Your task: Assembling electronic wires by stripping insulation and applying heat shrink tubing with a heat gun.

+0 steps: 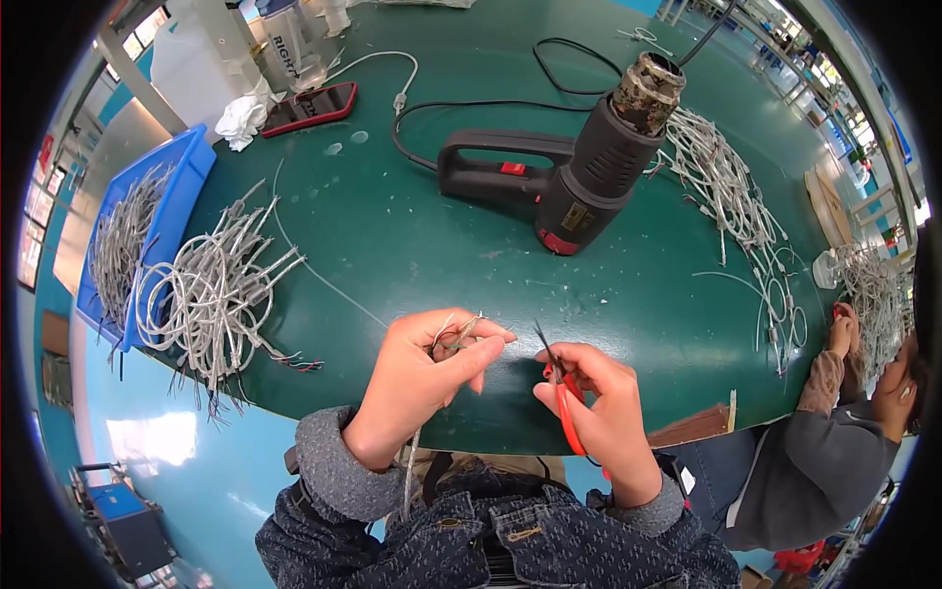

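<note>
Between the thumb and fingers of my left hand (424,358) is the stripped end of a grey cable (412,466), its thin coloured wires fanning out near the fingertips. The rest of that cable hangs down past my left wrist. My right hand (601,398) grips a pair of scissors (567,402) with red-orange handles. Their dark, narrow blades point up and left, a short way from my left fingertips and apart from the wires. On the left, a bundle of grey cables (221,290) lies by the table edge, with bare wire ends hanging over.
A heat gun (589,162) stands nozzle-up on the green table (392,245). A blue bin (186,187) of cables and a red-edged phone (311,108) are at left. More grey cables (731,187) lie at right. A co-worker (834,461) sits at far right.
</note>
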The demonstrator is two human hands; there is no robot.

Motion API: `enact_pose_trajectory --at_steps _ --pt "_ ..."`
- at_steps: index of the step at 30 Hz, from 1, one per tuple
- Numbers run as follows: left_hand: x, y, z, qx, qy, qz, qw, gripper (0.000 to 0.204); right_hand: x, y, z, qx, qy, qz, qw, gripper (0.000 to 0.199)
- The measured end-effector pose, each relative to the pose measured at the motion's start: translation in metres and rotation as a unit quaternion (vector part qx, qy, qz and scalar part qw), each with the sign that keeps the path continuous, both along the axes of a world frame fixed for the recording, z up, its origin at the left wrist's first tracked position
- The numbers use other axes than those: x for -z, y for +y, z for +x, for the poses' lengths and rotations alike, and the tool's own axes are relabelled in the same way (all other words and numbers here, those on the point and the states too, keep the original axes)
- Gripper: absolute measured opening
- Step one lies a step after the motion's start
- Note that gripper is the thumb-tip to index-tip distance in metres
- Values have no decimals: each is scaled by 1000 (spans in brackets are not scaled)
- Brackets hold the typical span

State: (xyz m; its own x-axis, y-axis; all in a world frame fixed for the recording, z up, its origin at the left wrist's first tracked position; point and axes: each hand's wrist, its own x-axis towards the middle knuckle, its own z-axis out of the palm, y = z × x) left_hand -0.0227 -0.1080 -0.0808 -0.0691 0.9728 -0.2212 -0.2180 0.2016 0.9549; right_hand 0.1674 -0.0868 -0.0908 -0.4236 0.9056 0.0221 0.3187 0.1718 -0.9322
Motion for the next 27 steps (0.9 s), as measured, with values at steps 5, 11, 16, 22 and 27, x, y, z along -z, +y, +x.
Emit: enact_pose_trajectory --at_steps 5,11,16,22,27 --pt "-3 0 1 13 43 -4 999 11 1 0 -8 -14 -19 11 1000 30" --pt "0 0 2 6 42 18 999 11 4 0 -10 -18 -10 15 1000 29" --pt "2 0 1 11 63 19 998 10 5 0 -9 -23 -4 15 1000 30" --pt "2 1 0 15 86 12 996 10 6 1 -9 -28 -7 24 999 30" --pt "2 1 2 14 80 14 997 10 9 1 -9 -24 -2 35 999 30"
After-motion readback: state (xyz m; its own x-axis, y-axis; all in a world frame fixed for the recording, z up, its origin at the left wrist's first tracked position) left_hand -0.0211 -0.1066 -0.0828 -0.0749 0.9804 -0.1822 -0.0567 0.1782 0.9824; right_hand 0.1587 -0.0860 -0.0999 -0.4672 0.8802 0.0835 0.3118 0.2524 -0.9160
